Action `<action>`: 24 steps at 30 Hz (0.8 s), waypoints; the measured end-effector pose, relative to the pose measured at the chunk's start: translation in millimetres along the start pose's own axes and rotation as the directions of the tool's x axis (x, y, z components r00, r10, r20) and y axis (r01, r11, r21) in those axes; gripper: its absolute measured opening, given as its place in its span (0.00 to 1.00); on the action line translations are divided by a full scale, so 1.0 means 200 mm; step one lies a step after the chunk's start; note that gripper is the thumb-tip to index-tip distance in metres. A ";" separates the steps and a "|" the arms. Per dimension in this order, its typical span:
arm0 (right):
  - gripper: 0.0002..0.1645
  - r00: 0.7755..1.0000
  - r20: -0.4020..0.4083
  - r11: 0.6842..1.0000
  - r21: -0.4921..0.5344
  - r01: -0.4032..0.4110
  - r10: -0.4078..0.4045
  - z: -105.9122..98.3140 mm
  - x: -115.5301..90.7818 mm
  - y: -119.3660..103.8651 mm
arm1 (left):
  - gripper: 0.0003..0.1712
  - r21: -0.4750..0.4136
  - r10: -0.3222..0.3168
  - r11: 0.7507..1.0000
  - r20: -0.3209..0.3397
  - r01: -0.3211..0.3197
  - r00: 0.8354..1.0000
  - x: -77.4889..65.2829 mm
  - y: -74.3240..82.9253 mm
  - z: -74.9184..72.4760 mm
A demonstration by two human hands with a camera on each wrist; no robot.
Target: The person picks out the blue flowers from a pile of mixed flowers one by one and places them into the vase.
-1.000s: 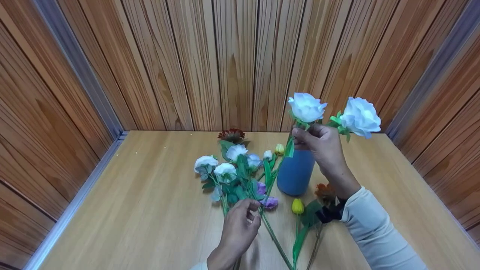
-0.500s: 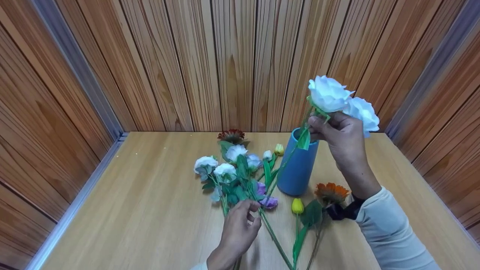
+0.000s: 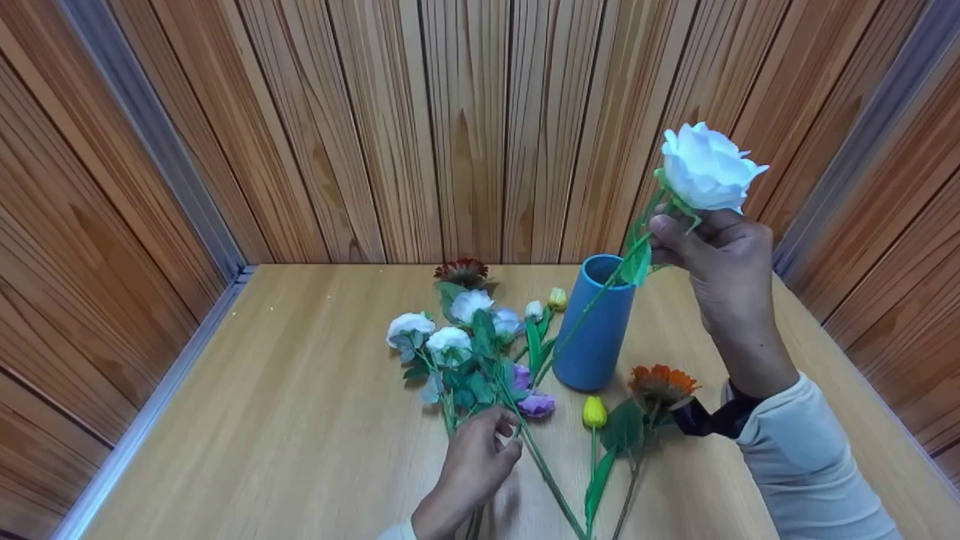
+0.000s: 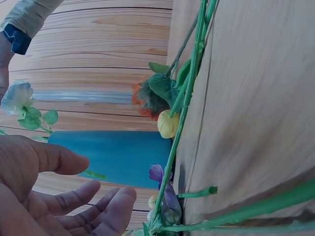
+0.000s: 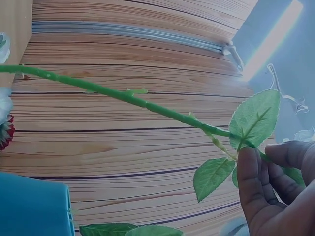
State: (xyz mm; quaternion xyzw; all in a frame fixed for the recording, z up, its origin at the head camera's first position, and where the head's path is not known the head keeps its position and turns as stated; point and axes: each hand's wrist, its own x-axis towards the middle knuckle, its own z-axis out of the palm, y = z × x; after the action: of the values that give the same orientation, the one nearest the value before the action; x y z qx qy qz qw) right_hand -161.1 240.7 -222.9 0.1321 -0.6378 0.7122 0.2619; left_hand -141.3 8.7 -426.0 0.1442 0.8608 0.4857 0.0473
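Above the tabletop, toward its back right corner, we list one white rose, raised in the right hand.

Change noted: hand and bloom are higher and farther right than a moment ago, leaving the mouth of the blue vase in plain sight. We take this as drawing the long rose out for handling; its green stem slants across the front of the vase, outside it, its lower end lost among other flowers.

Right fingers: closed to a narrow pinch on the stem, below the bloom and against a serrated leaf.

Left hand: toward the front edge, unmoved, fingers loosely bent, a clear gap to the thumb, nothing held; contact with the stems beneath we cannot tell.

Vase: standing right of centre, nearer the back edge; green leaves show just beyond its mouth.

Mid-tabletop: white flowers and purple flowers, left of the vase; dark red flower, at the back edge.

Nearer the front edge: yellow tulip and orange flower, side by side.
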 end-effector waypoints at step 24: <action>0.19 0.993 -0.092 0.983 0.162 0.086 -0.072 -0.09 0.05 -0.09 | 0.08 0.105 -0.157 0.985 0.179 0.139 0.971 0.05 -0.02 0.02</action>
State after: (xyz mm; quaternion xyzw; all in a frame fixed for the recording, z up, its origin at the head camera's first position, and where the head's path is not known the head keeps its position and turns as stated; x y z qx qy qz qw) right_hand -156.8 261.8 -205.8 0.1479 -0.5587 0.7567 0.3054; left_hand -150.9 13.8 -431.0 0.1265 0.8824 0.4250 0.1574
